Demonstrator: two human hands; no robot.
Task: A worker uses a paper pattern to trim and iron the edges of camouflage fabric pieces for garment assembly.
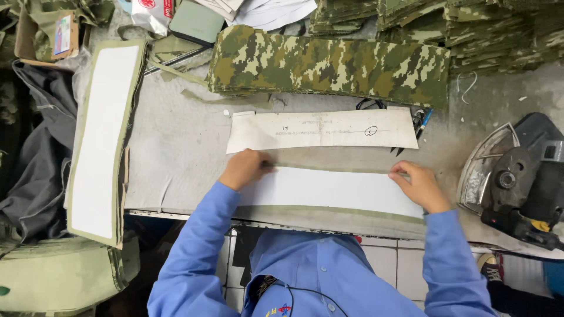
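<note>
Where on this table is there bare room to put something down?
Bare grey table lies between the long white-faced stack on the left and the paper pattern. A smaller patch sits between the camouflage pile and the iron. The far edge is crowded.

A long stack of camouflage cloth [329, 64] lies beyond the grip, past a paper pattern [323, 130]. An iron [517, 176] sits to its right; a white-lined strip [103, 138] lies left.
</note>
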